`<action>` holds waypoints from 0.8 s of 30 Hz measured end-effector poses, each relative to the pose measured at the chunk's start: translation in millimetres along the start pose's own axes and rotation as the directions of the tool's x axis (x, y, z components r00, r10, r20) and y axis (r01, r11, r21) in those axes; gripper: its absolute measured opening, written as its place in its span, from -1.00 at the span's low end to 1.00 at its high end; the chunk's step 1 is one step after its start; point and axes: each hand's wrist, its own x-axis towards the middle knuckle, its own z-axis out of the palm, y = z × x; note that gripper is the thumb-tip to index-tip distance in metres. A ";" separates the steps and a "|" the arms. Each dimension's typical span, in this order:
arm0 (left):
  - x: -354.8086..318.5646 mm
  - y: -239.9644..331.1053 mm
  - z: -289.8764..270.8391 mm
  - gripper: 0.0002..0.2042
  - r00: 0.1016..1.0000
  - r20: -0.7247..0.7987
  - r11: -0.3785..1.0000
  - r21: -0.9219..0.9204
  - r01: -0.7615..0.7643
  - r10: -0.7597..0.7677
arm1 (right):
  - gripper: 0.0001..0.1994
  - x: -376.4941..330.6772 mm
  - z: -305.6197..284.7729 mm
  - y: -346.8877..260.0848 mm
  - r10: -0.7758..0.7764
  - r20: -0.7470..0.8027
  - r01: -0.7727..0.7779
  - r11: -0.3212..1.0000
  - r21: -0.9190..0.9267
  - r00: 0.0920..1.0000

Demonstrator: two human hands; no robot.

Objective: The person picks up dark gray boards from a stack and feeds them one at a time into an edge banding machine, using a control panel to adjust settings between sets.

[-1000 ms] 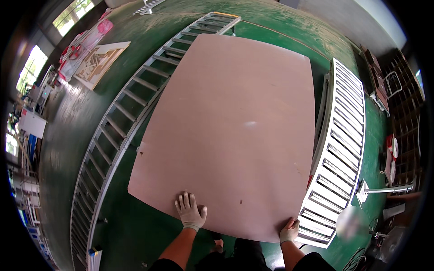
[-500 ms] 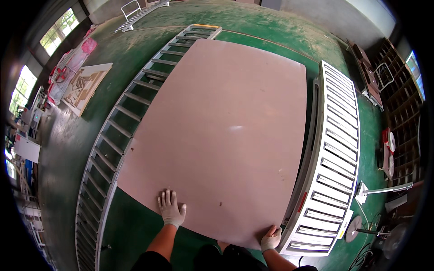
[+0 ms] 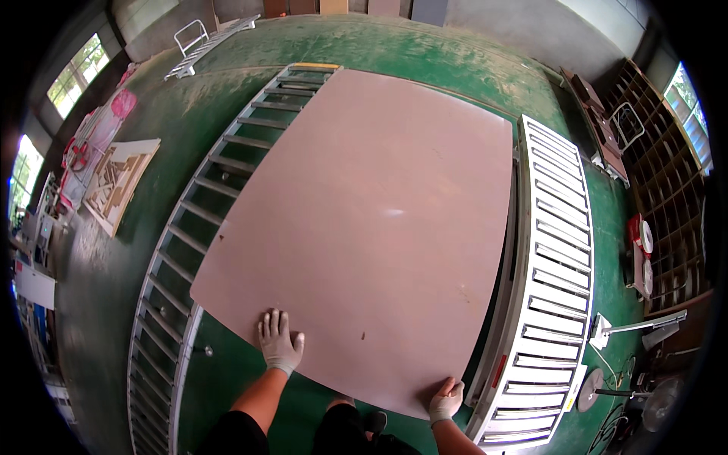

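A large pinkish-brown board [image 3: 371, 197] lies before me, its left part over a grey roller conveyor [image 3: 182, 262]. My left hand [image 3: 280, 343], in a pale glove, rests flat on the board near its front left edge, fingers stretched out. At the front right corner, my right hand [image 3: 446, 400], gloved too, is closed round the board's edge with its fingers curled. The underside of the board is hidden, as is whatever supports its middle.
A white slatted conveyor [image 3: 546, 296] runs close along the board's right side. Farther right stand a fan [image 3: 661, 403] and a brown compartment rack [image 3: 656, 189]. A pallet of wood scraps [image 3: 121, 178] lies at left. A slatted trolley [image 3: 212, 45] stands far back.
The board has slid away from me along the left conveyor, and its far right corner is closer to the white conveyor. Both hands keep their places on it. My view has shifted slightly.
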 end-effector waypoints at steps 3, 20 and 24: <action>43.2 29.4 0.1 -0.31 0.999 0.044 0.999 -0.028 -0.029 0.030 | -0.56 38.1 7.0 -12.1 0.070 -0.011 -0.071 0.996 -0.056 0.997; 278.8 162.6 16.9 -0.34 0.989 -0.006 0.989 -0.015 -0.145 0.145 | -0.56 284.4 30.6 -169.8 0.149 -0.067 -0.159 0.970 -0.183 0.987; 336.2 200.1 23.0 -0.34 0.989 0.019 0.989 -0.002 -0.147 0.147 | -0.56 347.5 37.6 -198.7 0.168 -0.035 -0.172 0.962 -0.211 0.985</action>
